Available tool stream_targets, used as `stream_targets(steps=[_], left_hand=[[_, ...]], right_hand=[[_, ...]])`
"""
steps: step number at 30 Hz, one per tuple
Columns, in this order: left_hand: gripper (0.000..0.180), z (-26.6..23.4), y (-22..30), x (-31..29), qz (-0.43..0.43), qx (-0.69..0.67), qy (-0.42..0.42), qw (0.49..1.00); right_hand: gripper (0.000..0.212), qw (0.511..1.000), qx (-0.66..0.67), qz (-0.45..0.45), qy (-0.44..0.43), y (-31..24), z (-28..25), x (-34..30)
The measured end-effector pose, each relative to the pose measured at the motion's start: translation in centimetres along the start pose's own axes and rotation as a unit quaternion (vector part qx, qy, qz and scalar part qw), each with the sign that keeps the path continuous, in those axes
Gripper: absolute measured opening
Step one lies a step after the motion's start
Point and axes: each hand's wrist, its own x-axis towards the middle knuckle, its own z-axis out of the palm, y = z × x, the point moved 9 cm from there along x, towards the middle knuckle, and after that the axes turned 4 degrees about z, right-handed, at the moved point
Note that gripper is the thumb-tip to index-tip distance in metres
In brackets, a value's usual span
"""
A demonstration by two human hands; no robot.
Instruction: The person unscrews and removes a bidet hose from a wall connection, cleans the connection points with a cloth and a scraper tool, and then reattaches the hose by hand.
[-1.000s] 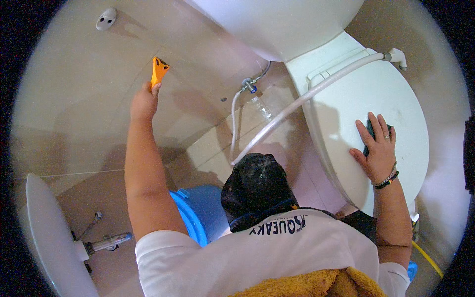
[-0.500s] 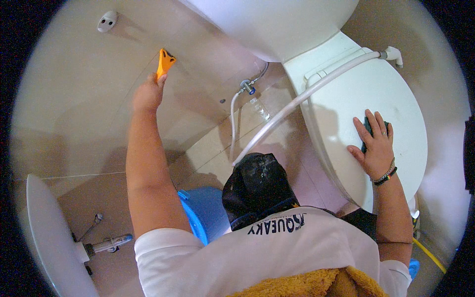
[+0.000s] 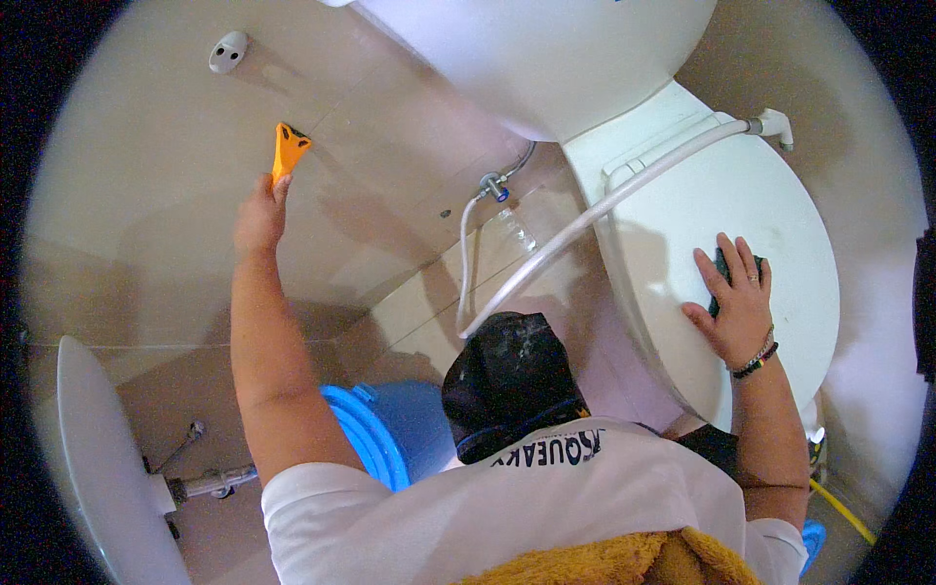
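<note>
The left hand [image 3: 261,216] is gripping a flared orange scraper [image 3: 290,156] at the smooth wall [image 3: 156,166]; the right hand [image 3: 739,317] is lying spread over a dark, seemingly fibrous pad [image 3: 722,264] on the rounded toilet lid [image 3: 795,253].

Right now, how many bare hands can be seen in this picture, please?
2. The left hand holds an orange scraper at the wall; the right hand is spread over a dark green pad on the toilet lid. I see no others.

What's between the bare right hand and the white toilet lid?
A dark green pad lies between the bare right hand and the smooth white toilet lid; its edges show in the head view.
</note>
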Motion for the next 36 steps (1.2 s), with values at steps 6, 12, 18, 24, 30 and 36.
stream_targets(steps=[6, 12, 18, 24, 30, 36], left_hand=[[0.048, -2.1, 5.8, 0.9, 0.061, 0.005, 0.023, 0.998], [0.048, -2.5, 3.5, 0.7, 0.075, -0.036, 0.08, 0.993], [0.049, -3.9, 5.5, 0.6, 0.036, 0.024, 0.043, 0.998], [0.049, -3.9, 3.9, 1.2, 0.054, -0.031, 0.071, 0.996], [0.049, -5.3, 7.7, 0.8, 0.027, -0.014, 0.032, 0.999], [0.048, -1.9, 4.2, 1.5, 0.058, -0.016, 0.03, 0.998]], right_hand=[[0.059, 1.0, 0.016, -0.014, 0.015, -0.3, -0.1, 0.0], [0.062, 0.999, 0.035, 0.002, -0.014, 0.1, -0.2, 0.0], [0.062, 0.999, 0.042, 0.001, -0.011, -0.1, -0.1, 0.1], [0.063, 0.999, 0.029, 0.005, -0.012, 0.0, -0.3, 0.0], [0.062, 1.0, 0.023, -0.008, 0.005, -0.2, -0.4, 0.0], [0.061, 1.0, 0.023, -0.012, 0.014, -0.2, -0.5, -0.2]])
